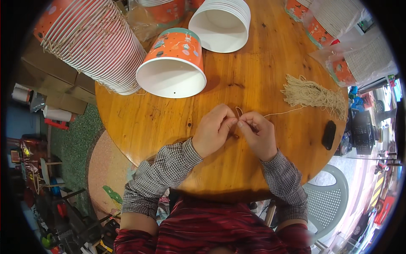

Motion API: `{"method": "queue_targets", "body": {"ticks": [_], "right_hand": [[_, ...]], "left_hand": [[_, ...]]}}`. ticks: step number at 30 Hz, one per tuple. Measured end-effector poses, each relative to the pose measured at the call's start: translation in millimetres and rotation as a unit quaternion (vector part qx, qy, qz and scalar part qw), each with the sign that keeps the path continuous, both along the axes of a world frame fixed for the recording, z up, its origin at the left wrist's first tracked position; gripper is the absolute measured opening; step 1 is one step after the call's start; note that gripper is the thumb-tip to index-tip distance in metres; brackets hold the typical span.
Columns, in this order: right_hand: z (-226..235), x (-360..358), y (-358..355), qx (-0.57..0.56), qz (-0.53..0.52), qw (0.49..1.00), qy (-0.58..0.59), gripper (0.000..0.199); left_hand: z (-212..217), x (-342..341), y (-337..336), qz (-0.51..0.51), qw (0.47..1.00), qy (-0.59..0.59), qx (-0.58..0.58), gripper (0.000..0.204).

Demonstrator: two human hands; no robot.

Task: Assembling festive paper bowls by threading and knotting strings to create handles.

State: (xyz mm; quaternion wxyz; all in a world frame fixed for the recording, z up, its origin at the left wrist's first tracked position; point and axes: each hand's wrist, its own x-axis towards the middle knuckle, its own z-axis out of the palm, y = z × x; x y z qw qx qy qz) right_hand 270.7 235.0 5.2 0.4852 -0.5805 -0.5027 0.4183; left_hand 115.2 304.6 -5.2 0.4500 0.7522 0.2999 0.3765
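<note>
My left hand point(215, 130) and my right hand point(259, 134) meet over the middle of the round table, fingertips almost touching. Both are closed in a pinch on a thin beige string point(284, 112), which makes a small loop above the fingertips. From my right hand the string runs right to a loose bundle of beige strings point(314, 95). Beyond my left hand an orange patterned paper bucket point(181, 47) lies on its side, its white mouth towards me and a small dark hole near the rim.
A tall stack of buckets point(95, 44) with strings along it leans at the left. A white nested stack point(224, 27) lies at the back. Bagged buckets point(359, 59) line the far right. A black oblong object point(328, 135) lies near the right edge of the wooden table point(144, 122); a grey chair point(327, 199) stands beyond.
</note>
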Motion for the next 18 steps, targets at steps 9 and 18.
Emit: {"method": "queue_targets", "body": {"ticks": [9,18], "right_hand": [[0.3,8.6,4.8,-0.055,0.005,0.995,0.081,0.004],[-8.8,15.0,10.1,-0.064,-0.03,0.992,0.108,0.007]], "left_hand": [[-0.1,-1.5,2.8,-0.012,0.999,-0.01,0.038,0.009],[-16.3,0.9,32.2,0.072,0.968,0.059,0.234,0.038]]}}
